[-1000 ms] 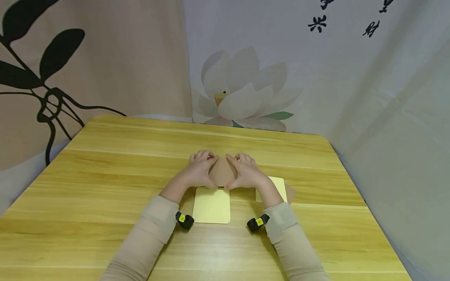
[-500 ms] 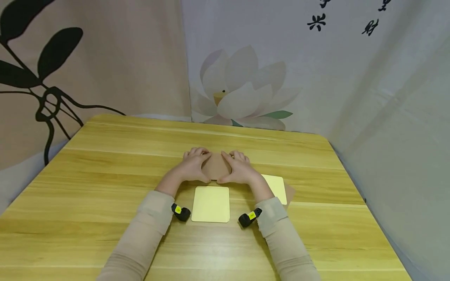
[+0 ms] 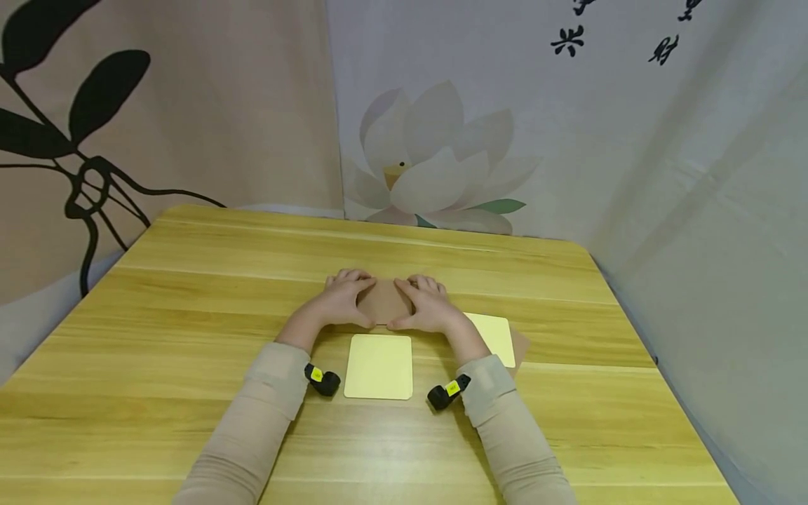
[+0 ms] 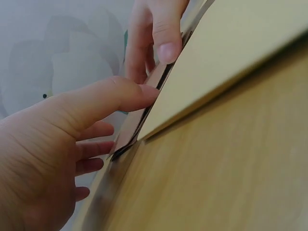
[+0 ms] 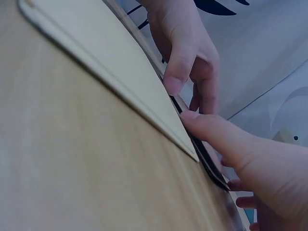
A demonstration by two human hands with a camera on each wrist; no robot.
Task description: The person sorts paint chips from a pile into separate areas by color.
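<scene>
Both hands hold a thin brown square board [image 3: 384, 301] near the middle of the table. My left hand [image 3: 337, 301] has its thumb on the near edge and its fingers towards the far side. My right hand [image 3: 429, 306] grips the other side the same way, the thumbs close together. Dark edges show under the brown board [image 4: 130, 126] in the left wrist view; I cannot tell how many layers it has. Just in front of the hands lies a pale yellow square card [image 3: 378, 366] with rounded corners.
Beside the right forearm, a second pale yellow card [image 3: 497, 339] lies partly over another brown piece [image 3: 520, 347]. The wooden table [image 3: 189, 337] extends all round, with a printed curtain [image 3: 435, 42] behind its far edge.
Both hands have shifted left and slightly away with the brown board, opening a gap to the pale yellow card in front. Over the last half second they barely move.
</scene>
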